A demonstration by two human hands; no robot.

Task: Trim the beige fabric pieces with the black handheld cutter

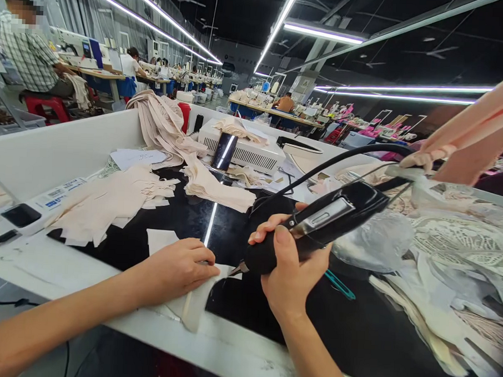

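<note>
1. A garment factory, its workers (34, 62), one on a red stool (46, 106), seated along receding rows of sewing machines (70, 40).
2. Cut beige fabric pieces (105, 199) and patterned lace (462, 231) lie heaped on the foreground worktop (353, 332).
3. Overhead, long strip lights (279, 28) and ceiling fans (436, 52) hang beneath the dark ceiling (388, 11).

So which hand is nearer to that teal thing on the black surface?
Right. The right hand, wrapped around the black tool, is just left of the teal thing; the left hand, resting on pale fabric, is farther left.
</note>
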